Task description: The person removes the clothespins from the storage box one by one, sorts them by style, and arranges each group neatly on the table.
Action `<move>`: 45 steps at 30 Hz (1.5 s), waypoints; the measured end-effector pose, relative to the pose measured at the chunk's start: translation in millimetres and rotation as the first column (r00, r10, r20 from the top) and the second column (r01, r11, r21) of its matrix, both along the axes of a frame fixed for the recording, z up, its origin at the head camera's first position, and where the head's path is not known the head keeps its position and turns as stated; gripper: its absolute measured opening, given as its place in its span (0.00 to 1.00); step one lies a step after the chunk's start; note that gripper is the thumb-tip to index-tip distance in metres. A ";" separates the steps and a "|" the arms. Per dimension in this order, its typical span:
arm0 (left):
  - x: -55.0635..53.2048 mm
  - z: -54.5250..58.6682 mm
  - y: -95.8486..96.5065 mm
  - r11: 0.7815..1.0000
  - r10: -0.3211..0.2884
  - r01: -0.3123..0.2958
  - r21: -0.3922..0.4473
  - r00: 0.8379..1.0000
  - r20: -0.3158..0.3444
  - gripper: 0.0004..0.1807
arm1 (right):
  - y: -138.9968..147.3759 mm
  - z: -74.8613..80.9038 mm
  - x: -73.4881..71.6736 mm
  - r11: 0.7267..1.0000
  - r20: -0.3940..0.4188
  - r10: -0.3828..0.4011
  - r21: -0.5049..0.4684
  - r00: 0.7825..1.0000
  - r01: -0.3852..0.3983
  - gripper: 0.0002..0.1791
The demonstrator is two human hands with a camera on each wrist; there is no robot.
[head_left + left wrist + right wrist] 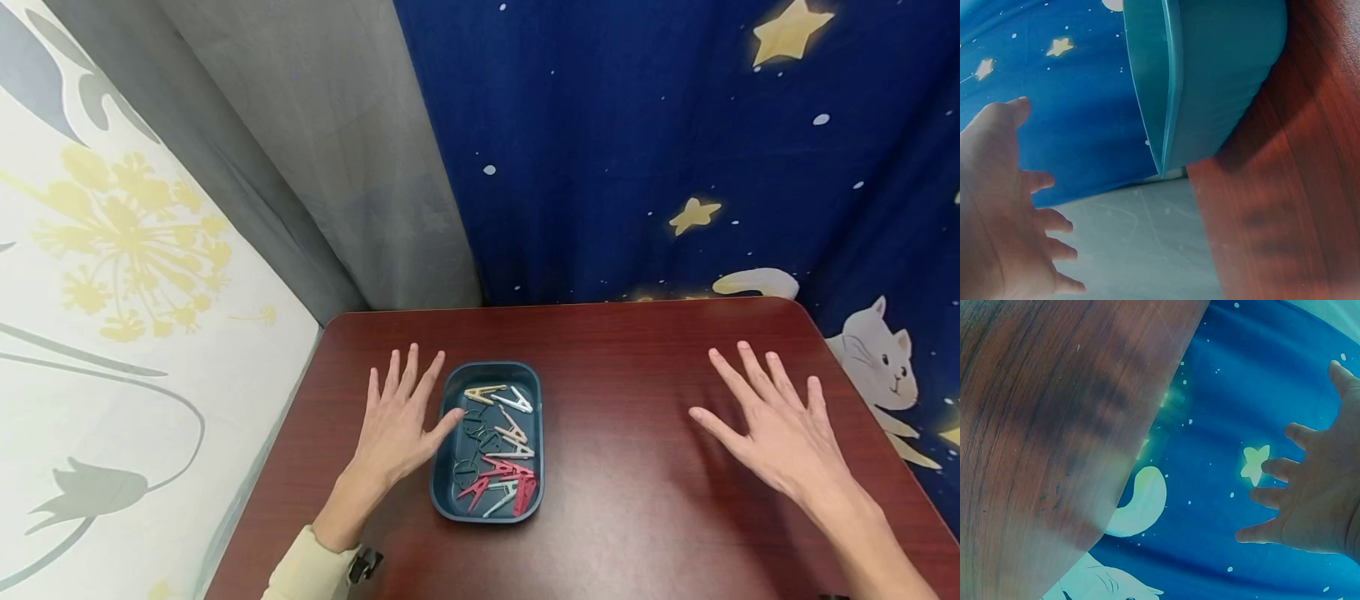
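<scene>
In the head view, my left hand [397, 427] is held with fingers spread just left of a dark blue plastic tray [438, 492], its thumb overlapping the tray's left rim. Several clothespins lie in the tray: red ones [523, 493], a white one [516, 400], a yellow one [483, 393] and pale beige ones, with dark round rings or clips [466, 473] along the left side. My right hand [783, 435] hovers above the right part of the table, fingers spread, holding nothing. In the left wrist view, the tray's outer wall [1229, 69] stands beside the left hand [1004, 206].
The reddish-brown wooden table [615, 400] has rounded far corners. Behind it hangs a blue curtain [600, 150] with stars and a cat, next to a grey curtain [315, 150]. A white floral panel [150, 400] borders the left side.
</scene>
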State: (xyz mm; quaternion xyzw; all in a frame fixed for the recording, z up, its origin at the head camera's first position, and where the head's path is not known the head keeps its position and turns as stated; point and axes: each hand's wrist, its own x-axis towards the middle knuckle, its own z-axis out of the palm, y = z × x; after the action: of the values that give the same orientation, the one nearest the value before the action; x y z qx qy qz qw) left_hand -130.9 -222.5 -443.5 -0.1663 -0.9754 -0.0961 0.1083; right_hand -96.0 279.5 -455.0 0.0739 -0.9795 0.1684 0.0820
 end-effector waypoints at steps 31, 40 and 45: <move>17.4 -47.7 -8.6 0.935 0.057 -0.072 0.346 0.997 0.055 0.50 | -33.7 -4.8 -13.4 0.986 -0.135 0.073 -0.141 0.988 -0.092 0.49; 15.8 -69.0 -7.2 0.823 0.078 -0.139 0.550 0.988 0.133 0.49 | -70.3 -12.4 -32.0 0.966 -0.211 0.118 -0.204 0.970 -0.161 0.48; 12.7 -80.8 -4.6 0.741 0.047 -0.141 0.656 0.986 0.159 0.48 | -94.1 -16.2 -42.6 0.943 -0.271 0.152 -0.248 0.950 -0.222 0.47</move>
State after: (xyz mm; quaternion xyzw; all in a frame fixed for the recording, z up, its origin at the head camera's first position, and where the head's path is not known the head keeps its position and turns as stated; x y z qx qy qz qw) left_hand -118.2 -227.1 -524.3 -0.0606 -0.8892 -0.4423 0.1002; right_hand -138.6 185.4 -471.2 0.1757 -0.9170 0.2993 0.1967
